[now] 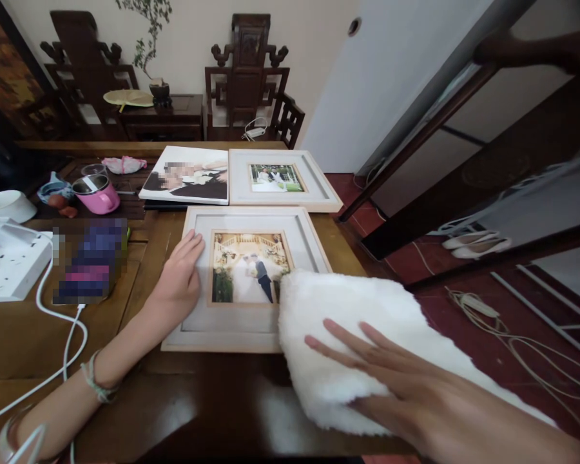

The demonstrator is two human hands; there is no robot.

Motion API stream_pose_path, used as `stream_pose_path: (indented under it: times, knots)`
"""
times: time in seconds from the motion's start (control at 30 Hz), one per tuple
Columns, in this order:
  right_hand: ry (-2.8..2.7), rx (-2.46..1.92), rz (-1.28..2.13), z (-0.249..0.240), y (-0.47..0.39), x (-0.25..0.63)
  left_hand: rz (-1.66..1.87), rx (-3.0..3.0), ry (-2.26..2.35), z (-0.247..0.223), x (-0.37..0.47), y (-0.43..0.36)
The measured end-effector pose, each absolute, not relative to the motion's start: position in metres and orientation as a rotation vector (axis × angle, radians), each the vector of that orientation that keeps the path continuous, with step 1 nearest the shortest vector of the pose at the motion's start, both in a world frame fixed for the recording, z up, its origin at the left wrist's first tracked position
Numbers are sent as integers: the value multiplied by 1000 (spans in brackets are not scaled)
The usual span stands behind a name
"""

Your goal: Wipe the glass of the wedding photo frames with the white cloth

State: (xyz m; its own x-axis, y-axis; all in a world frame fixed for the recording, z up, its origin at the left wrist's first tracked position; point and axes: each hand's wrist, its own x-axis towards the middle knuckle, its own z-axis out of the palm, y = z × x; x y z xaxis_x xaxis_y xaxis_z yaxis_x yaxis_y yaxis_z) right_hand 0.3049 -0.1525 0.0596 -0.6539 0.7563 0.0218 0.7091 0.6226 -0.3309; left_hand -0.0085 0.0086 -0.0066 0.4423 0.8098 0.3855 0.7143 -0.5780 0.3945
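Left grip [176, 280]: not clenched, laid along the left rim of the near photo frame [250, 277], fingertips on the rim. Right grip [391, 370]: fingers spread over a white fluffy cloth [352, 296]; can't tell if my thumb pinches it. Cloth covers the frame's lower right corner and runs off past the bench edge on the right. Near frame lies flat, picture up, on the wooden bench [203, 399] in front of me. Just beyond it: second framed photo [279, 180], with a white-edged photo panel [186, 177] beside it on the left. Further left: pink mug [97, 195], white bowl [8, 206], white power strip [17, 267], white cable [84, 335].
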Motion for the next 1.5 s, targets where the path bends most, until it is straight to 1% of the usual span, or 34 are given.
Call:
stream_pose_path:
  times: [0.1, 0.33, 0.47, 0.6, 0.73, 0.93, 1.13, 1.23, 1.5]
  knots:
    - [-2737, -1098, 313, 59, -145, 294, 803, 2524, 1338, -6, -9, 9]
    - [-2674, -1285, 82, 49, -86, 266, 803, 2503, 1356, -6, -8, 7]
    - [-2700, -1279, 158, 54, -105, 257, 827, 2502, 1373, -7, -7, 6]
    - [-2728, -1149, 289, 67, -141, 247, 853, 2492, 1348, -10, -9, 8]
    - [-2700, -1126, 249, 61, -144, 243, 825, 2492, 1330, -9, -10, 8]
    - [-2677, -1242, 185, 50, -99, 256, 847, 2513, 1309, -12, -13, 8]
    - [-2623, -1450, -109, 51, -54, 267, 915, 2532, 1283, -17, -13, 6]
    - [-2695, -1426, -30, 50, -66, 261, 914, 2514, 1306, -16, -12, 5]
    - [-2747, -1002, 359, 66, -151, 251, 841, 2510, 1326, -10, -13, 8]
